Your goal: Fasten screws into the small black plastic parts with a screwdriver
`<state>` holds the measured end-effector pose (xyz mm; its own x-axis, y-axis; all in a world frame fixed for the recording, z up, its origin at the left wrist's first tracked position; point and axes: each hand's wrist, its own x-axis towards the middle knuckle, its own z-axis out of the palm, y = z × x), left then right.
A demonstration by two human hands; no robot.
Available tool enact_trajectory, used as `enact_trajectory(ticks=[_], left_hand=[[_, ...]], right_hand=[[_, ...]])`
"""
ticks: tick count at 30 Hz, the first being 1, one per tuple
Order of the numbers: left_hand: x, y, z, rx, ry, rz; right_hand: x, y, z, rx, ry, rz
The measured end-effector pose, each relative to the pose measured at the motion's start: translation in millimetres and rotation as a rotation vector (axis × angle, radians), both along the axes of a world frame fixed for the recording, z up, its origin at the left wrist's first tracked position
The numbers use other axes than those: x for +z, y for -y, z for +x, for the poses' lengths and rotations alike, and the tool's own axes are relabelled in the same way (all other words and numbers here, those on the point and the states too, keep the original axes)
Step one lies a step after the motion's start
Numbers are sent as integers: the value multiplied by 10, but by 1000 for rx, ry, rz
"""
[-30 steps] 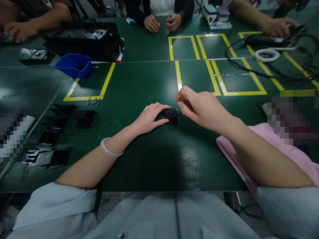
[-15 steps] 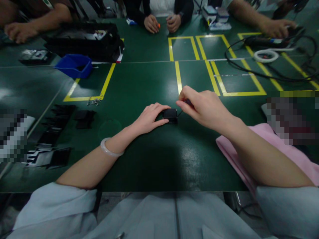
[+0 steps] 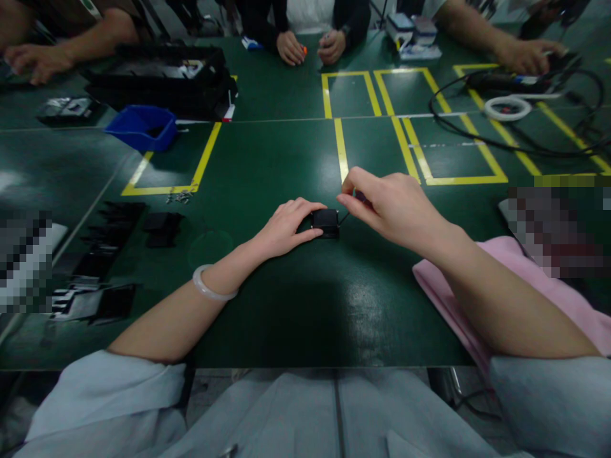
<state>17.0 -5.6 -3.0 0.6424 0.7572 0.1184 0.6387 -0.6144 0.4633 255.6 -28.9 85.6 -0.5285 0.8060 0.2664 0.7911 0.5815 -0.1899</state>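
A small black box [image 3: 325,221] lies on the green table in front of me. My left hand [image 3: 291,226] grips it from the left, thumb on the near side and fingers on the far side. My right hand [image 3: 382,200] is closed around the dark handle of a screwdriver [image 3: 361,196], most of which the fingers cover. Its thin shaft slants down to the right side of the box. Where the tip meets the box is too small to make out.
Left of me lie several black parts [image 3: 162,228] and a small pile of screws [image 3: 179,194]. Farther off are a blue bin [image 3: 142,126] and a black tray [image 3: 160,79]. A pink cloth [image 3: 520,261] and coiled black cable [image 3: 477,130] lie right. Co-workers' hands rest across the table.
My hands, the box and the screwdriver stay in nearly the same place; the right fingers shift very slightly. At the far left, a co-worker's hand has moved a little.
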Motion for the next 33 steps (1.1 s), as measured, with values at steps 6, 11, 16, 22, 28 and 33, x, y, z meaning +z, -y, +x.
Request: enact_trajectory(ticks=[6, 11, 16, 22, 28, 33], left_hand=[[18, 4, 7, 2, -1, -16], [9, 4, 2, 3, -1, -14], [6, 1, 7, 1, -2, -10], [7, 1, 1, -8, 5, 2], [2, 0, -1, -1, -1, 2], [5, -4, 0, 2, 2, -2]], right_hand=[[26, 16, -9, 7, -7, -20], [34, 12, -6, 11, -6, -24], [26, 5, -9, -6, 16, -17], [7, 1, -4, 7, -14, -12], [30, 11, 0, 11, 1, -9], [28, 8, 7, 10, 27, -5]])
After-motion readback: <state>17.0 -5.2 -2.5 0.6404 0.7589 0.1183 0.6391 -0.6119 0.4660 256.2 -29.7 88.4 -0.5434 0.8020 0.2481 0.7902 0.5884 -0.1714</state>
